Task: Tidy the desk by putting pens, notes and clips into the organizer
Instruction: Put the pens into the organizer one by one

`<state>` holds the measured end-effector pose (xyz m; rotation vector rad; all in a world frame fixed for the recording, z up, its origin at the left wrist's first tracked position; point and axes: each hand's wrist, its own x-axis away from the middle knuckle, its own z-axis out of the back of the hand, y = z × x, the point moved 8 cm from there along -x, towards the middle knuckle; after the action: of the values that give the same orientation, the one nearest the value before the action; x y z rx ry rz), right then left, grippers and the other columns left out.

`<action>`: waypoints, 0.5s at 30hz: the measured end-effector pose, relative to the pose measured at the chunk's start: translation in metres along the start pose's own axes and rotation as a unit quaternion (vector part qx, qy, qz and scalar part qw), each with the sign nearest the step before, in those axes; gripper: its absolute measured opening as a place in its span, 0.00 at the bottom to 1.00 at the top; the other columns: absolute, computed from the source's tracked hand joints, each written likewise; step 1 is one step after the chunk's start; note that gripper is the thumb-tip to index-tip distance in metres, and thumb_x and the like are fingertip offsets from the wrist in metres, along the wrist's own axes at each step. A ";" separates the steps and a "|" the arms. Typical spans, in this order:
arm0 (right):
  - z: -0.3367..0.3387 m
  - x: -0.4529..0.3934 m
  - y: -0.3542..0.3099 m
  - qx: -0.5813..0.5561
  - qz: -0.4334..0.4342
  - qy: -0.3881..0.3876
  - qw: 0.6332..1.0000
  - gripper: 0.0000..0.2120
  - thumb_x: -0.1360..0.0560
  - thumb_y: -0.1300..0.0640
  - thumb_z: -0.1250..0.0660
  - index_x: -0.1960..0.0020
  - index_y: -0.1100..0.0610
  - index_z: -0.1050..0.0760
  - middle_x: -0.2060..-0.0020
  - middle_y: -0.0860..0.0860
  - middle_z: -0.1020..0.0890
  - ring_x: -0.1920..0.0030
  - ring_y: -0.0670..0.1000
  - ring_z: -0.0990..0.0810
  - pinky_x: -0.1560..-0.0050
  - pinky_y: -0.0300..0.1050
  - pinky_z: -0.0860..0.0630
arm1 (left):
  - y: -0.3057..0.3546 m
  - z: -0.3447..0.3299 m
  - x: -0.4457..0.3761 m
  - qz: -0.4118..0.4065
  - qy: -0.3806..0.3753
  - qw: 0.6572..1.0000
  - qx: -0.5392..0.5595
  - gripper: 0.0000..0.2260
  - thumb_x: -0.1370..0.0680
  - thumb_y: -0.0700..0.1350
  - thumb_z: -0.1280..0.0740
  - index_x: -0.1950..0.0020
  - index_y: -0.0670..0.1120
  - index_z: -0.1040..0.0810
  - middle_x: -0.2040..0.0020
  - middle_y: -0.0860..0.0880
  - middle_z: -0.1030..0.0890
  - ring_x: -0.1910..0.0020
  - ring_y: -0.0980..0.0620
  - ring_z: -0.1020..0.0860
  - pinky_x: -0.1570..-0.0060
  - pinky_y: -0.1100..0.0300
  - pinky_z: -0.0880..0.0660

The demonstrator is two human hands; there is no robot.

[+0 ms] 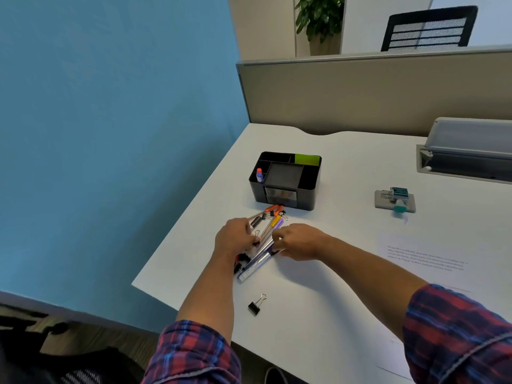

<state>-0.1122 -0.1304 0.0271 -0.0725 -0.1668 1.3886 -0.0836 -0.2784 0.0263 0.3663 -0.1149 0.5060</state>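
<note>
Where hands [235,239] meet, pens [266,236] between fingers [278,235].

One organizer [285,180], one green note pad [306,159] in it, one capped marker [259,175] standing inside. One pile of pens [270,231], number unclear, several. One lone binder clip [256,304]; more clips in pile, uncountable. One printed sheet [426,257]. Two hands.

An office: a white desk [346,273] backed by a beige cubicle partition [374,90], a mesh chair [428,29] beyond it, a potted plant [318,18], and a blue wall [110,106].
</note>
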 end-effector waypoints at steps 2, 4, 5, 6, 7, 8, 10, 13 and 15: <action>-0.002 0.003 0.002 0.008 -0.013 -0.017 1.000 0.12 0.21 0.54 0.31 0.40 0.56 0.19 0.44 0.53 0.22 0.52 0.52 0.22 0.55 0.46 0.24 | -0.006 0.000 0.000 0.011 0.020 1.000 -0.022 0.07 0.24 0.51 0.28 0.53 0.48 0.23 0.53 0.49 0.19 0.56 0.49 0.21 0.60 0.56 0.25; -0.003 0.005 0.003 0.000 -0.022 -0.028 0.999 0.11 0.22 0.54 0.31 0.41 0.57 0.19 0.45 0.53 0.22 0.53 0.52 0.22 0.55 0.48 0.22 | -0.007 -0.002 -0.002 0.004 0.036 0.998 -0.045 0.04 0.22 0.48 0.32 0.50 0.48 0.22 0.51 0.48 0.18 0.55 0.48 0.21 0.55 0.54 0.24; -0.003 0.006 0.004 -0.004 -0.025 -0.028 0.999 0.11 0.22 0.54 0.31 0.41 0.56 0.20 0.45 0.53 0.21 0.53 0.53 0.21 0.54 0.48 0.21 | -0.007 -0.003 -0.002 -0.002 0.045 0.998 -0.053 0.04 0.21 0.48 0.33 0.49 0.48 0.22 0.50 0.48 0.18 0.55 0.47 0.21 0.55 0.54 0.24; -0.003 0.006 0.004 -0.007 -0.027 -0.029 0.999 0.12 0.22 0.54 0.31 0.40 0.56 0.21 0.45 0.53 0.21 0.52 0.53 0.21 0.53 0.48 0.21 | -0.006 -0.004 -0.003 -0.008 0.053 0.997 -0.061 0.05 0.20 0.47 0.33 0.47 0.48 0.22 0.50 0.47 0.18 0.54 0.47 0.21 0.54 0.53 0.24; -0.003 0.006 0.003 -0.009 -0.026 -0.026 0.999 0.13 0.22 0.53 0.31 0.38 0.55 0.22 0.45 0.53 0.21 0.50 0.53 0.20 0.52 0.47 0.21 | -0.004 -0.004 -0.004 -0.015 0.060 0.996 -0.072 0.06 0.20 0.48 0.34 0.46 0.48 0.22 0.49 0.47 0.19 0.53 0.47 0.21 0.54 0.53 0.25; -0.003 0.007 0.003 -0.012 -0.026 -0.025 0.999 0.15 0.22 0.53 0.30 0.37 0.54 0.25 0.44 0.54 0.21 0.49 0.54 0.20 0.51 0.47 0.22 | -0.003 -0.004 -0.006 -0.018 0.064 0.994 -0.082 0.07 0.20 0.48 0.34 0.44 0.48 0.23 0.47 0.47 0.20 0.51 0.47 0.21 0.53 0.53 0.26; -0.004 0.010 0.001 -0.013 -0.015 -0.022 1.000 0.18 0.22 0.53 0.30 0.34 0.54 0.27 0.43 0.55 0.21 0.47 0.55 0.21 0.49 0.48 0.24 | -0.004 -0.005 -0.011 -0.021 0.068 0.992 -0.108 0.08 0.20 0.47 0.34 0.42 0.48 0.22 0.45 0.47 0.23 0.49 0.46 0.21 0.51 0.52 0.26; -0.009 0.017 -0.001 0.006 0.003 -0.040 0.999 0.16 0.22 0.51 0.31 0.36 0.54 0.25 0.45 0.54 0.22 0.48 0.55 0.22 0.52 0.48 0.26 | -0.005 -0.006 -0.017 -0.021 0.063 0.985 -0.156 0.08 0.20 0.48 0.34 0.43 0.48 0.20 0.46 0.47 0.24 0.49 0.46 0.21 0.50 0.52 0.26; -0.011 0.021 0.001 0.008 -0.001 -0.042 0.999 0.13 0.22 0.52 0.31 0.40 0.54 0.22 0.48 0.52 0.23 0.51 0.54 0.22 0.55 0.47 0.26 | -0.005 -0.008 -0.021 -0.018 0.056 0.984 -0.168 0.09 0.20 0.50 0.33 0.43 0.47 0.20 0.47 0.47 0.23 0.50 0.46 0.21 0.50 0.52 0.26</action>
<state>-0.1080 -0.1088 0.0173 -0.0003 -0.2261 1.3917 -0.0988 -0.2889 0.0134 0.0086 -0.0831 0.4613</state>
